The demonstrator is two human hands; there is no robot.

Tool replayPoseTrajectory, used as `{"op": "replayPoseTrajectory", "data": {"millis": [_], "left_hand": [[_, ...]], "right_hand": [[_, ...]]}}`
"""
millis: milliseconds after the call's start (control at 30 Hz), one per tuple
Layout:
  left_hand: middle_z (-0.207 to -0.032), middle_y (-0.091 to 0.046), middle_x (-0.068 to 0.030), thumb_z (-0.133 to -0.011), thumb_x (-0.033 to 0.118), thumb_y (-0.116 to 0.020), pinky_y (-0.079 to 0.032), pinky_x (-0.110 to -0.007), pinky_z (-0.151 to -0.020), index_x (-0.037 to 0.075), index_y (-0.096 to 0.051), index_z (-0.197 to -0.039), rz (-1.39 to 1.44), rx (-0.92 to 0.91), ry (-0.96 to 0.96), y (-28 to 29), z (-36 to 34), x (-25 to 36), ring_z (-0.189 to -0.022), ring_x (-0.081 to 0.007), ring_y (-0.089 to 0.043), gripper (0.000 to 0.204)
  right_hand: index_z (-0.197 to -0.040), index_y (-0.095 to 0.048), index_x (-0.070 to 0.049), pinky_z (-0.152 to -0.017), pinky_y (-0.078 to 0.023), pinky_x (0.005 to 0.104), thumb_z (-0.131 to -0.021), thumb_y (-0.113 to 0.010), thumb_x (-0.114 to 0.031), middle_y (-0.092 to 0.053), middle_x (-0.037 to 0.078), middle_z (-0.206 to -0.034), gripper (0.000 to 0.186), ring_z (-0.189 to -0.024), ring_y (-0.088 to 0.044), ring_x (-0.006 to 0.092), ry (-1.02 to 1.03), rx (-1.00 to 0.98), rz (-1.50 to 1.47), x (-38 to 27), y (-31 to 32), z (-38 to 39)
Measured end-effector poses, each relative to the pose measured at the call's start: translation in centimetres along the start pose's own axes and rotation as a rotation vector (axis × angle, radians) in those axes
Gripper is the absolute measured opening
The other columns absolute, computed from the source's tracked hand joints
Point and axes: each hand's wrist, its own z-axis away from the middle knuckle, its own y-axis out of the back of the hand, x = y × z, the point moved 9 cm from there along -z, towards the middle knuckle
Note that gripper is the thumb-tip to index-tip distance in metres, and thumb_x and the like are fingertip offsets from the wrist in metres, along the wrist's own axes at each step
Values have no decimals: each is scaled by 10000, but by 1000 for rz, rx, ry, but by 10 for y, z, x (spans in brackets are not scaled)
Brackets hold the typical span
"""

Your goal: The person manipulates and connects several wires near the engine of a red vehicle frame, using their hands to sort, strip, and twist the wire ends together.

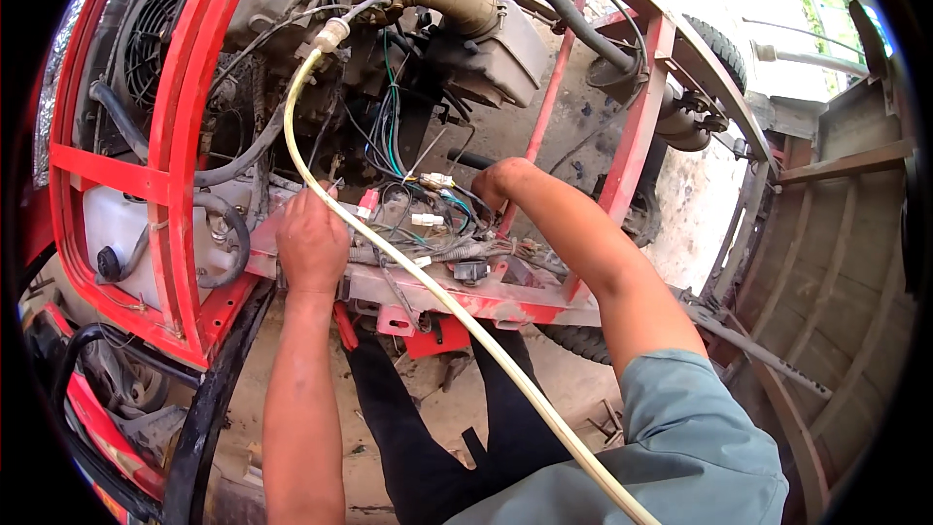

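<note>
My left hand [313,241] is closed at the red frame rail [364,284], beside a pale yellow hose [437,294]. A small metallic tip shows above its fingers, but what they grip is hidden. My right hand [499,181] reaches down by the wiring harness [466,219] and the slanting red bar. Its fingers are out of sight behind the hand. Between the hands lie a red connector [367,202], a white connector [427,220] and another white connector [436,180] with wires. Green, blue and black wires [394,117] hang above them.
A dusty engine with a tan intake hose [452,2] and a box-shaped housing [496,56] fills the far side. At left stand a red upright frame [185,136] and a white tank [121,233]. A slatted panel [826,272] rises at right. The yellow hose crosses toward my body.
</note>
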Motion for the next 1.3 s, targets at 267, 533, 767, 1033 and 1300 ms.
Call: {"op": "replayPoseTrajectory", "data": {"millis": [267,533,767,1033,1300], "left_hand": [[-943,-688,-197,-971,99,-636,-518,-510,-802,-10,-670,-1044,23,10,-46,-1,-7,12,-911,-421,-649,136],[-964,-709,-196,-973,87,-636,-535,-496,-808,-19,-677,-1025,30,0,-38,-2,-5,8,-921,-411,-669,124],[-971,-714,-198,-966,77,-632,-541,-495,-815,-18,-680,-1029,40,-16,-28,-4,-7,5,-926,-411,-675,123],[-934,-702,-201,-950,70,-628,-540,-504,-812,-7,-679,-1025,56,-9,-18,-2,-1,0,-922,-414,-676,119],[-954,-701,-197,-948,66,-626,-538,-505,-819,0,-676,-1036,50,-30,-15,-4,-6,6,-931,-413,-673,121]], "right_hand": [[-1236,-773,-176,-939,-564,428,-843,-820,-478,-762,76,-1214,497,-1084,-716,273,-35,-104,380,27,-30,-49],[-1219,-764,-112,-936,-562,436,-944,-602,-346,-758,121,-1194,395,-1096,-716,293,-129,23,182,17,-8,-10],[-1101,-767,-111,-888,-562,434,-879,-610,-199,-776,118,-1050,286,-1021,-731,328,28,356,283,23,-5,19],[-1186,-715,-67,-988,-542,419,-841,-578,6,-748,166,-1174,379,-1170,-690,324,-387,1202,-1117,107,-67,107],[-1530,-529,-231,-1184,-425,405,-843,-740,-114,-557,242,-1496,727,-1438,-494,350,-79,791,-534,84,-81,2]]}}
